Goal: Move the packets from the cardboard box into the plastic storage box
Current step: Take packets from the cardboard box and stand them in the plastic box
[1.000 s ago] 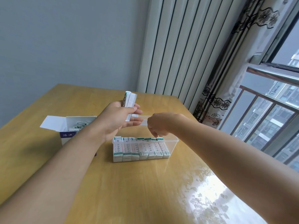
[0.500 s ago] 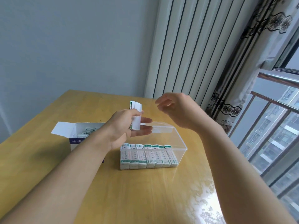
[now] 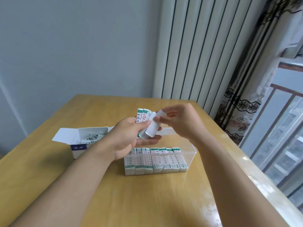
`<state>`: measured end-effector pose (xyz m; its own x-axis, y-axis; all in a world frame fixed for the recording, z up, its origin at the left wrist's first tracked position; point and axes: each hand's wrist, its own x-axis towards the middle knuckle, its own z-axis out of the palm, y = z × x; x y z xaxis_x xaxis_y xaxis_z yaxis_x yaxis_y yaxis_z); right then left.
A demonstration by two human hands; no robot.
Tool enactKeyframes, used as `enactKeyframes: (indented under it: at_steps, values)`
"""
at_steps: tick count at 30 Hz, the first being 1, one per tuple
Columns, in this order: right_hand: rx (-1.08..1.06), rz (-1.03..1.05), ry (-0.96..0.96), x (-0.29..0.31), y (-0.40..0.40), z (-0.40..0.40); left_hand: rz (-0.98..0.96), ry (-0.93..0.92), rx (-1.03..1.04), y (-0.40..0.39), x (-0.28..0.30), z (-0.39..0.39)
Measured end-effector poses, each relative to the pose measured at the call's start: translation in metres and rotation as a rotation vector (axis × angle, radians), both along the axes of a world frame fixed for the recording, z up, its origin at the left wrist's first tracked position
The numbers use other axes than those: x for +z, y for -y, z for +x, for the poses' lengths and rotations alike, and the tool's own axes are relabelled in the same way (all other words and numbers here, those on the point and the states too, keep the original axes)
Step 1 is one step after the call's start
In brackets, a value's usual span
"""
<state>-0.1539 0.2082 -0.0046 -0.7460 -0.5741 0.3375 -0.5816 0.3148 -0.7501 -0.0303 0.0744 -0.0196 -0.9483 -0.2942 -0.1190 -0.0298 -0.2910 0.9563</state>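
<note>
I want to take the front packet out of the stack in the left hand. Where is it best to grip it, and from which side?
Probably at its upper end, from the right. The front packet leans off the stack in the left hand, so that end is free. The right hand already pinches there; the lower end sits in the left fingers.

On the table (image 3: 147, 202) the plastic storage box (image 3: 188, 154), with packets (image 3: 155, 159) standing in a row along its near wall, lies at 3 o'clock of the cardboard box (image 3: 78, 145), both hands holding packets above them.
</note>
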Motion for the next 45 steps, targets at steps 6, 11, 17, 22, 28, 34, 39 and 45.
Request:
enactKeyframes:
  at_steps: [6,11,17,22,28,34,39,45]
  values:
    - [-0.119,-0.388,-0.122,0.01,-0.004,0.001,0.026,0.005,0.051,-0.001,-0.001,-0.002]
    - [0.023,-0.027,-0.499,0.015,-0.005,0.021,0.094,-0.016,0.118,-0.002,0.003,-0.002]
    - [0.094,0.183,-0.483,0.013,-0.002,0.027,0.144,-0.047,0.119,0.0,0.008,0.002]
    - [-0.089,0.072,-0.335,0.01,-0.003,0.019,0.096,-0.038,0.0,-0.003,0.008,0.002]
    - [-0.066,0.013,-0.251,0.01,-0.002,0.022,0.045,-0.005,-0.051,-0.002,0.005,0.003]
    - [-0.075,0.082,-0.24,0.006,0.003,0.031,-0.108,0.04,-0.026,-0.005,0.002,0.002]
    - [0.09,0.238,-0.282,0.007,0.005,0.039,-0.157,0.055,-0.06,-0.004,0.001,0.002]
    - [0.189,0.322,-0.436,0.009,0.001,0.04,-0.175,0.077,-0.066,-0.003,0.003,0.003]
